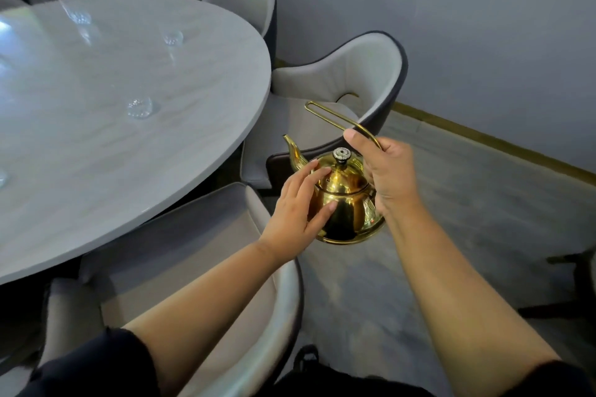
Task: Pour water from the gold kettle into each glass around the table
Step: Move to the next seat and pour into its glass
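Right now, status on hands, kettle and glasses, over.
Right hand gripping the wire handle; left hand steadying the shiny gold metal kettle. Kettle upright, off the table edge, not pouring. Nearest clear glass beyond grey chair.

You stood by a big round grey table (193, 113). Soft grey chairs (354, 74) with dark edges sat around it. The wall (451, 26) was pale grey, and the floor (435, 219) was grey too.

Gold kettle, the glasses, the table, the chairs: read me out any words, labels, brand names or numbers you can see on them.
No readable text anywhere.
Gold kettle: no wording; a tiny red mark low on its side is too small to read.
Glasses and table: no print or labels.
Chairs: plain, no tags visible.
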A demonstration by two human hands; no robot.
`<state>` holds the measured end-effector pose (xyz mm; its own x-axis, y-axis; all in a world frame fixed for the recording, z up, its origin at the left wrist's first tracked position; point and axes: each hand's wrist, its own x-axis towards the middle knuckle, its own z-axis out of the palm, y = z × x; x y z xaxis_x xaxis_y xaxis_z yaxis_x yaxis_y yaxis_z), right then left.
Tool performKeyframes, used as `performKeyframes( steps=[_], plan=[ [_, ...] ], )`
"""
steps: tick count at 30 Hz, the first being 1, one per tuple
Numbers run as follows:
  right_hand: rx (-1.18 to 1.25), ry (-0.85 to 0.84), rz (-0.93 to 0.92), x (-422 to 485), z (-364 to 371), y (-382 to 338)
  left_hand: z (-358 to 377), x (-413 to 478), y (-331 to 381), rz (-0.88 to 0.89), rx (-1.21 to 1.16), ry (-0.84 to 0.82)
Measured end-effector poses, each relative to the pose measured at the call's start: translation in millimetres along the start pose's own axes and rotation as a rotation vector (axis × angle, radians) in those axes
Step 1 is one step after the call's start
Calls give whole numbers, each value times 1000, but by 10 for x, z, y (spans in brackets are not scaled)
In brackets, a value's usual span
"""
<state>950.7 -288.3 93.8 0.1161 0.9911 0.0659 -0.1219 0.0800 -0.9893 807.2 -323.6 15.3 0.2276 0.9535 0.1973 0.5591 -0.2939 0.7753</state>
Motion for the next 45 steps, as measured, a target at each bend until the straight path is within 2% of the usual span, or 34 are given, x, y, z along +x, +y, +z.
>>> performKeyframes(
  steps=[6, 15, 21, 45],
  plan=[
    [-15, -94, 26, 665, -229, 24, 168, 505, 80, -66, 71, 48],
    [31, -378, 66, 1690, -436, 30, 628, 1280, 108, -240, 94, 327],
    [55, -535, 86, 2220, -293, 120, 630, 1643, 40, -357, 102, 419],
    [46, -863, 153, 3644, 1861, 583, -709, 2542, -1253, -583, 143, 636]
  ],
)
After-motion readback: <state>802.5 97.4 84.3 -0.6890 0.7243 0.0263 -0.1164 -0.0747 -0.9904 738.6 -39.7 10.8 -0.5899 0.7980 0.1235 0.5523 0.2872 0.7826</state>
